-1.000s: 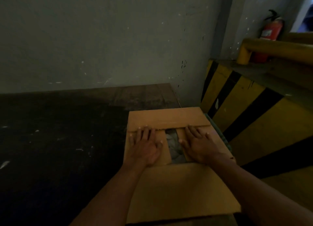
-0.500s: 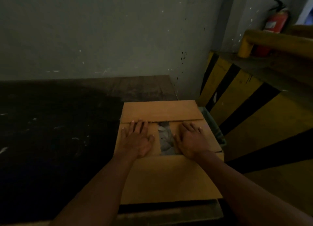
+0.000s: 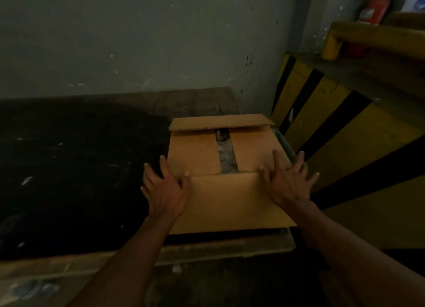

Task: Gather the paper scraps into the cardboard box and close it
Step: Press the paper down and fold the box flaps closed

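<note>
Partly folded, smooth rectangular cardboard box (image 3: 230, 203).

1. We see a dark, scuffed wooden tabletop (image 3: 76, 168) flecked with pale specks.
2. Behind it we face a grey-green plaster wall (image 3: 138, 42).
3. On the right we find a yellow-and-black striped barrier (image 3: 333, 122), a thick yellow rail (image 3: 372, 34) above it, and a red fire extinguisher (image 3: 374, 7) beyond.

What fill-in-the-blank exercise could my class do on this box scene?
1. Paper scraps show through the gap between two folded ____ of the cardboard box.
2. The left hand is at the box's near-left corner, the right hand at its near-____ corner.
3. The fire extinguisher by the wall is ____.
Missing words: flaps; right; red.
</note>
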